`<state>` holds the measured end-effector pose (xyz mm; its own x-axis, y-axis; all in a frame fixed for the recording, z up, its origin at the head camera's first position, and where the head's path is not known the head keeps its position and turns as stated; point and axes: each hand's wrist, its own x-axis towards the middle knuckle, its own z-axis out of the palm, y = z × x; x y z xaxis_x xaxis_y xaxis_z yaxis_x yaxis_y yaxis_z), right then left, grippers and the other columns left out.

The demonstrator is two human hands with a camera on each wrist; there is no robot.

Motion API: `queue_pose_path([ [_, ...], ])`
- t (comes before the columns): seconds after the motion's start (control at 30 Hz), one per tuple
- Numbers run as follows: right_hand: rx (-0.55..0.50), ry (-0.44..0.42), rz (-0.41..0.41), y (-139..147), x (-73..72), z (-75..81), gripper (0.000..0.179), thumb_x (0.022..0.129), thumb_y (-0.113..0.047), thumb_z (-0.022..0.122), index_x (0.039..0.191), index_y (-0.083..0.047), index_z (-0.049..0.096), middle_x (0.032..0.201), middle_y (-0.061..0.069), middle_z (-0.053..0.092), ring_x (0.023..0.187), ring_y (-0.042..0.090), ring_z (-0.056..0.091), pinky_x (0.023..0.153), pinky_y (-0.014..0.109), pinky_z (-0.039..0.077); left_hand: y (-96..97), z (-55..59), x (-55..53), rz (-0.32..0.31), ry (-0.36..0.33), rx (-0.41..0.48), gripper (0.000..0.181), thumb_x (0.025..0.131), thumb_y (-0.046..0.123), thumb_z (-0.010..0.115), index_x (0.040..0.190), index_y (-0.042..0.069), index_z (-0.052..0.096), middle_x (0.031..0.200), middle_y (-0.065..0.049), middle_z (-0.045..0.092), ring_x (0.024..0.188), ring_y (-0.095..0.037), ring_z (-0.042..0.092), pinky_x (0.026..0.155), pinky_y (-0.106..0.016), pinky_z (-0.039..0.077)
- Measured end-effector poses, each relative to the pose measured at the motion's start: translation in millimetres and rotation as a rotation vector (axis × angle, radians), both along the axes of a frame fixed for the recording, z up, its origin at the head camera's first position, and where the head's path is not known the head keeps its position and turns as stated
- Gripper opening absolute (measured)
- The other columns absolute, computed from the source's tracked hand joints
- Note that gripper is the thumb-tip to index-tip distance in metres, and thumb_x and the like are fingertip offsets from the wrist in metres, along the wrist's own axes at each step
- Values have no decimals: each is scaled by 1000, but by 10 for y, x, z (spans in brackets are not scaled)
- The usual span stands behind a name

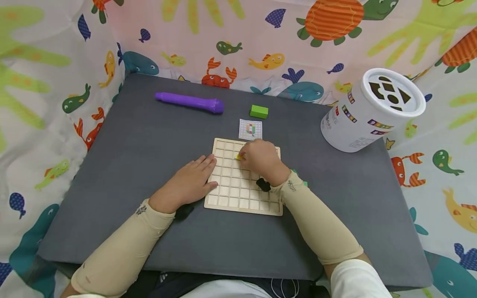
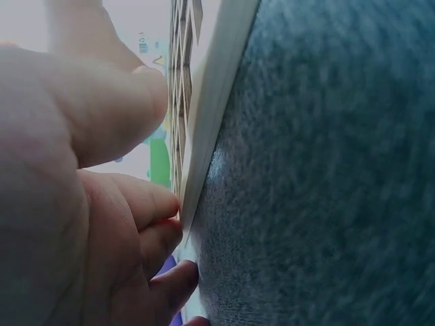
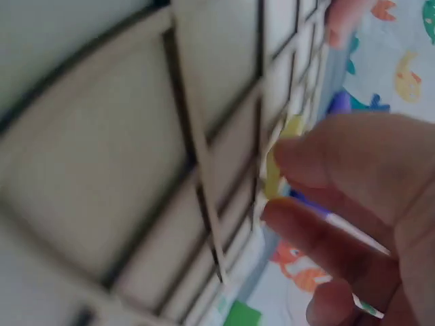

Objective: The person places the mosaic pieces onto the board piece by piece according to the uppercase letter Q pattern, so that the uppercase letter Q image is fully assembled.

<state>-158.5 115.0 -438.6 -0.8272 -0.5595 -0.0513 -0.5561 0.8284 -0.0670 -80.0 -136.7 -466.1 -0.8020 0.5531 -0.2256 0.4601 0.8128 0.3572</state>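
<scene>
A wooden grid board (image 1: 231,196) lies on the grey table. My left hand (image 1: 193,178) rests along its left edge with fingers extended. In the left wrist view, those fingertips come right to the board's pale side (image 2: 214,88). Over the upper middle of the grid is my right hand (image 1: 262,159), pinching a small yellow piece (image 1: 237,157). The right wrist view shows this yellow piece (image 3: 274,170) between thumb and fingertip, close over the grid squares. Just beyond the board lies a small card (image 1: 244,131) printed with a coloured pattern on a grid.
A green block (image 1: 258,111) sits behind the card. Farther left lies a purple, marker-like tube (image 1: 188,102). A white bucket (image 1: 346,128) with shape holes in its lid stands at the back right. Bits of green (image 1: 305,183) show past the right forearm. Patterned cloth surrounds the table.
</scene>
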Motion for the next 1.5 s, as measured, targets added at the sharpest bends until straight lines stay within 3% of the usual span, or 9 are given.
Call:
queue_pose_path([
  [0.13,-1,22,27,12,-2,-39,15,101,-19,76,104,-26,88,112,-5,79,96,24,70,76,43,61,61,6,-14,-8,0,0,80,112,47,52,168,-1,22,176,-16,17,161,-39,16,128,-56,21],
  [0.33,-1,79,76,91,25,-48,15,101,-18,76,98,-25,88,105,-1,77,91,25,68,71,42,59,68,24,-11,0,-21,-6,81,112,49,51,169,-1,21,176,-16,15,161,-38,14,128,-55,19],
  [0.47,-74,-110,61,170,18,90,25,103,-24,74,127,-18,78,136,7,66,119,29,65,90,47,59,25,23,-6,14,-27,0,83,111,48,54,168,-1,20,176,-16,14,161,-38,14,128,-55,19],
  [0.63,-194,-235,-132,624,103,503,45,107,-27,69,148,-14,59,160,12,44,142,35,49,108,56,49,26,30,-14,5,-30,14,85,111,49,55,168,-2,19,177,-16,11,162,-39,13,129,-55,18],
  [0.77,-125,-230,-232,1042,277,612,41,105,-27,71,143,-13,65,152,12,53,136,35,54,104,59,50,16,6,-14,8,-36,31,86,110,49,56,168,-3,19,177,-16,11,161,-40,13,129,-55,18],
  [0.93,-10,-299,-310,1495,587,452,27,99,-25,77,124,-15,80,128,8,72,109,29,67,89,55,57,22,-4,0,7,-30,54,85,110,47,57,167,-5,22,176,-18,14,160,-42,16,128,-57,19],
  [1.07,19,-350,-365,1759,887,349,24,93,-29,83,114,-17,84,112,5,76,91,22,66,81,51,58,31,18,0,9,-40,61,85,110,48,57,167,-5,21,176,-18,13,161,-42,15,128,-57,18],
  [1.3,15,-277,-487,1954,1347,173,32,90,-33,85,113,-12,77,91,1,71,73,18,59,63,42,54,27,11,7,10,-46,38,87,110,50,55,168,-4,19,177,-18,12,161,-41,13,128,-57,17],
  [1.5,2,-169,-590,1975,1528,86,28,89,-29,80,107,-8,73,75,-1,64,61,18,55,50,38,46,63,31,11,5,-38,41,85,110,49,56,168,-4,21,176,-18,13,161,-42,14,128,-57,18],
])
